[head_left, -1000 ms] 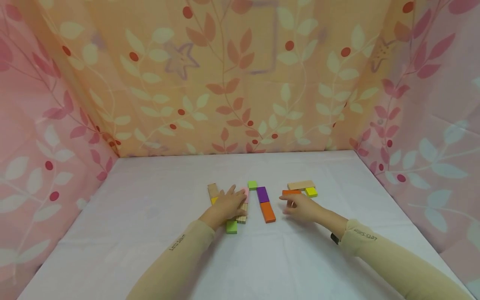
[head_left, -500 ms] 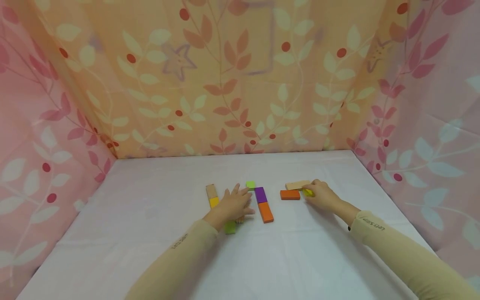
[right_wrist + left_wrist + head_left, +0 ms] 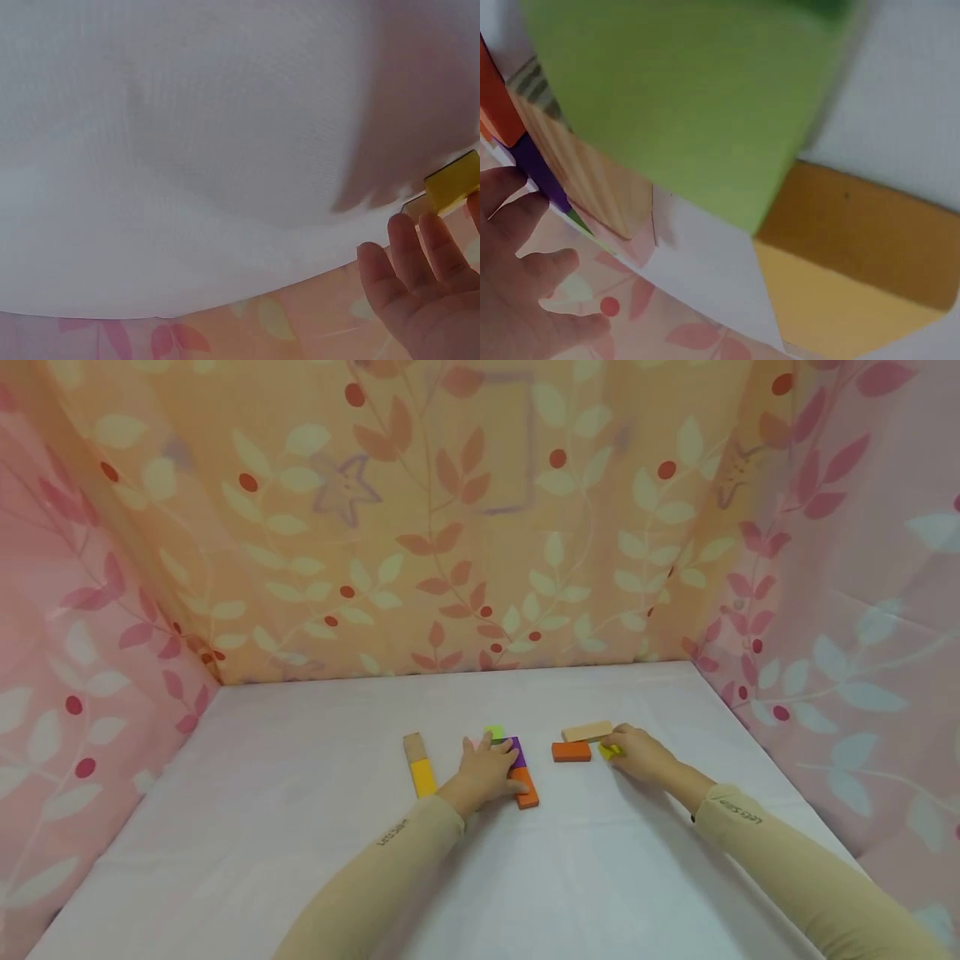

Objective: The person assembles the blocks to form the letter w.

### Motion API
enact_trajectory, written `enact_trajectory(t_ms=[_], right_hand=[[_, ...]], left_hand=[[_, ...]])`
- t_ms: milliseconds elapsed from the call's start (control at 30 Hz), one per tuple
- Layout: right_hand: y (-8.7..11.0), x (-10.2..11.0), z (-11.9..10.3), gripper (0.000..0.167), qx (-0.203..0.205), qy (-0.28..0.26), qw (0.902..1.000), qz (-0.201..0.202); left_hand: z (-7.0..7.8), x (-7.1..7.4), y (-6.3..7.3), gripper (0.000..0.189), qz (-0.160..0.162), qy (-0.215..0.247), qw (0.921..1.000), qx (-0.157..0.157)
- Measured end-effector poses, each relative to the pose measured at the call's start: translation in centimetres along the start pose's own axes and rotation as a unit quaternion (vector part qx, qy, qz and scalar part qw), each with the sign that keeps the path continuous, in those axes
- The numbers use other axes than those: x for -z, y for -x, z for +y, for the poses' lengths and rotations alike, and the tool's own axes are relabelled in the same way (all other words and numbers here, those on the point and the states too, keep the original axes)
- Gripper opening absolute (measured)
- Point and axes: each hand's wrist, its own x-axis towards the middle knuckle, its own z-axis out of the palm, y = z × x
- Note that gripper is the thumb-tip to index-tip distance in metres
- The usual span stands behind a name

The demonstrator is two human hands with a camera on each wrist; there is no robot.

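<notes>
My left hand (image 3: 486,774) lies over the middle row, its fingers spread. Its fingertips touch the purple block (image 3: 515,746) and its thumb is at the orange block (image 3: 528,798). In the left wrist view, a green block (image 3: 675,97) fills the foreground. Past it stand a striped wooden block (image 3: 592,161) and a pink block (image 3: 640,251), largely hidden by the hand in the head view. To the right, my right hand (image 3: 643,756) pinches a small yellow block (image 3: 609,751); the thumb is hidden in the right wrist view.
Beside the yellow block lie a second orange block (image 3: 572,752) and a plain wooden plank (image 3: 587,732). At left, a wooden block (image 3: 414,747) and a long yellow block (image 3: 423,778) form a line. A light green block (image 3: 493,731) sits behind. Patterned curtains (image 3: 450,527) enclose the white table (image 3: 300,827).
My left hand has slid right, from the pink and striped blocks onto the purple and orange ones. My right hand has moved right and back from the orange block to the small yellow one.
</notes>
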Motion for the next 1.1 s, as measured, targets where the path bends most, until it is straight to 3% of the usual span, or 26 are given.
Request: enact_trajectory(t_ms=[133,400,800,1100], right_hand=[[0.0,0.2,-0.2,0.026,0.009,-0.002,0.9999,-0.010],[0.1,0.1,-0.6,0.023,-0.019,-0.014,0.9995,-0.021],[0.3,-0.3,-0.8,0.020,-0.028,-0.021,0.9991,-0.022],[0.6,-0.5,-1.4,0.030,-0.044,-0.043,0.9976,-0.032]], left_hand=[[-0.1,-0.1,-0.3,0.072,0.002,-0.011,0.9999,0.005],[-0.1,-0.5,-0.7,0.073,0.011,-0.018,0.9998,0.006],[-0.1,-0.5,-0.7,0.073,-0.008,-0.008,0.9999,0.007],[-0.1,-0.4,-0.4,0.073,-0.008,-0.008,0.9999,0.008]])
